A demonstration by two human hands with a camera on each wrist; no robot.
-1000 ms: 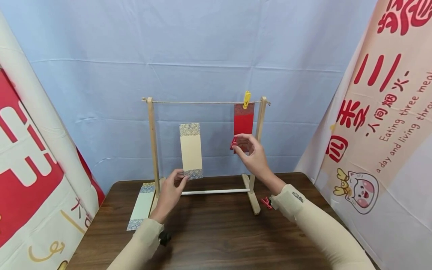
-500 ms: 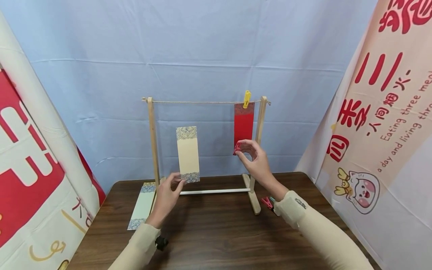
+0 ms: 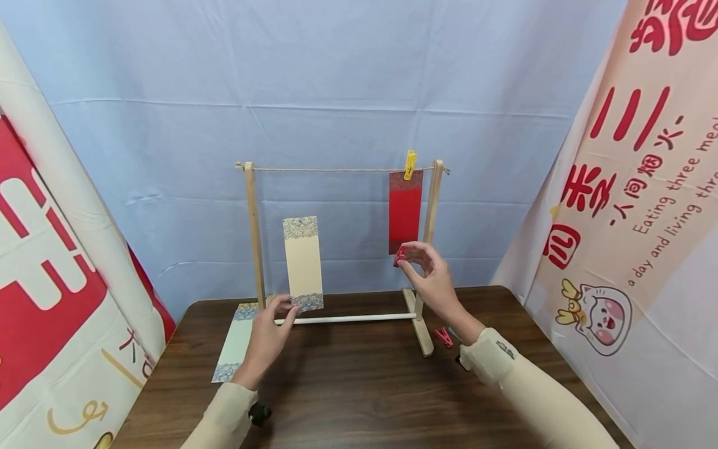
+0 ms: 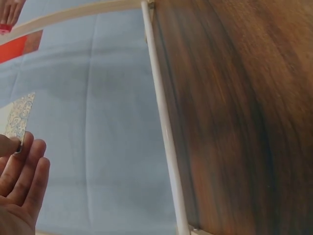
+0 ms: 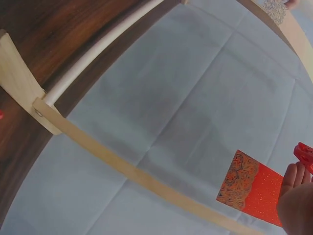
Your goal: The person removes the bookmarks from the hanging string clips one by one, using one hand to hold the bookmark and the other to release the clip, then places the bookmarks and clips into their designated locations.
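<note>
My left hand (image 3: 268, 330) pinches the lower left corner of a cream paper strip (image 3: 303, 265) with lace-patterned ends, holding it upright in front of the wooden rack. In the left wrist view, thumb and fingers meet at the strip's patterned end (image 4: 20, 115). Between thumb and fingertips my right hand (image 3: 430, 279) holds a small red clothespin (image 3: 400, 255), just below the lower edge of a red paper strip (image 3: 405, 212). That red strip hangs from the rack's string (image 3: 331, 170) by a yellow clothespin (image 3: 411, 165). In the right wrist view, the red clothespin (image 5: 304, 154) shows at the fingertips.
Wooden posts (image 3: 254, 237) and a white bottom bar (image 3: 353, 319) form the rack, which stands on the dark wood table (image 3: 348, 386). A pale green strip (image 3: 235, 343) lies at its left foot. Another red clothespin (image 3: 444, 337) and a green one (image 3: 454, 333) lie at right.
My left hand has moved left and slightly down with the cream strip. My right hand, still holding the red clothespin, has shifted down and a little right, away from the red strip.
</note>
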